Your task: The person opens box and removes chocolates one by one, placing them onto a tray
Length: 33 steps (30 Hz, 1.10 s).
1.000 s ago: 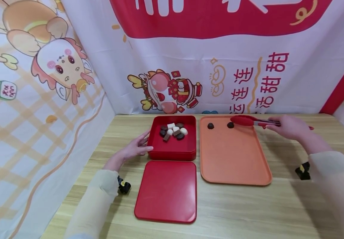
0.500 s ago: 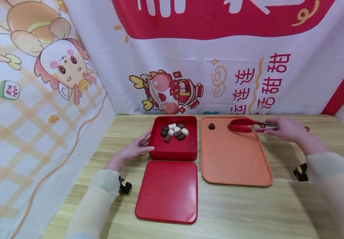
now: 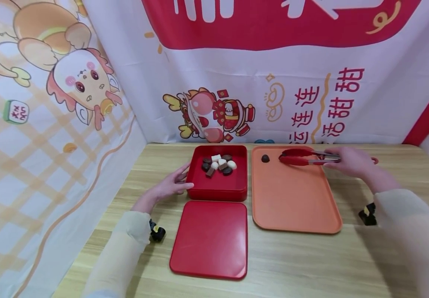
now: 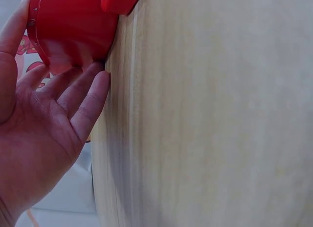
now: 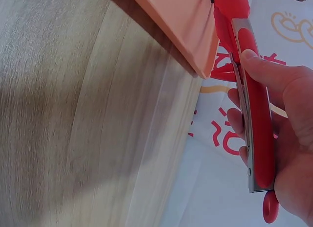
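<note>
My right hand (image 3: 350, 161) grips a pair of red-and-metal tongs (image 5: 257, 114), thumb on one arm and fingers curled round the other. The red tips lie over the back of the orange tray (image 3: 296, 207); a bit of dark brown shows between them, mostly hidden. To their left on the tray sits one dark chocolate (image 3: 265, 158). With fingers extended, my left hand (image 3: 167, 186) touches the left side of the open red box (image 3: 218, 193); its thumb reaches the rim in the left wrist view. Several brown and white chocolates (image 3: 219, 164) lie inside that box.
A flat red lid (image 3: 209, 240) lies in front of the box on the wooden table (image 3: 292, 265). Printed cloth (image 3: 214, 66) hangs behind the table and along its left side. Box and tray stand side by side near the back edge.
The tongs have moved slightly left and toward me, and their tips have come over the right-hand dark chocolate, which no longer shows whole. My left hand has stayed at the box.
</note>
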Each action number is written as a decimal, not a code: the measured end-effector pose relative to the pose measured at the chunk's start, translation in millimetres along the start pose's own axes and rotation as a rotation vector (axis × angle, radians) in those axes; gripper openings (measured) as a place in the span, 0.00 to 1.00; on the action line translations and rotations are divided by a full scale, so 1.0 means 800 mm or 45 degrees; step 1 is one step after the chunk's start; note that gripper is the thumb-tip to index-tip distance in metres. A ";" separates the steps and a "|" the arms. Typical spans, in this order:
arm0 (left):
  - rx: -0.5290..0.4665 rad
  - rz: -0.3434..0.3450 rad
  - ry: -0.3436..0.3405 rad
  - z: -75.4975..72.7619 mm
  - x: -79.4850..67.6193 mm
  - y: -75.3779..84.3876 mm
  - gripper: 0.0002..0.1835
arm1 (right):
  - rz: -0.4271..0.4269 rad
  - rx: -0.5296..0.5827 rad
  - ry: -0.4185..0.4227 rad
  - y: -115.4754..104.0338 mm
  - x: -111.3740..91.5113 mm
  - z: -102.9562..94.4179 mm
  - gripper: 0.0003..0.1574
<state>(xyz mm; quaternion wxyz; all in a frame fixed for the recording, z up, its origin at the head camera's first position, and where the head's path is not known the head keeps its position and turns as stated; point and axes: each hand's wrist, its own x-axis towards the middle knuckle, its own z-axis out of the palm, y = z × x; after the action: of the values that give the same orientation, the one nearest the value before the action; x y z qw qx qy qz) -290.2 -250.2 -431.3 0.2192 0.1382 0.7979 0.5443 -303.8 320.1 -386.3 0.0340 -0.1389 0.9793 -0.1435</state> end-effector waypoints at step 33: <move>-0.026 0.009 0.007 0.003 0.000 -0.002 0.45 | -0.378 -0.115 0.123 -0.179 0.035 -0.027 0.40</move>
<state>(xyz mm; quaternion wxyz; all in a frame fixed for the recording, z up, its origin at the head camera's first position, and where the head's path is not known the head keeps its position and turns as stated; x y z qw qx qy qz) -288.9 -248.9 -433.2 0.2167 0.1372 0.7925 0.5534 -295.5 186.5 -324.9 -0.0411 -0.2763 0.9540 -0.1092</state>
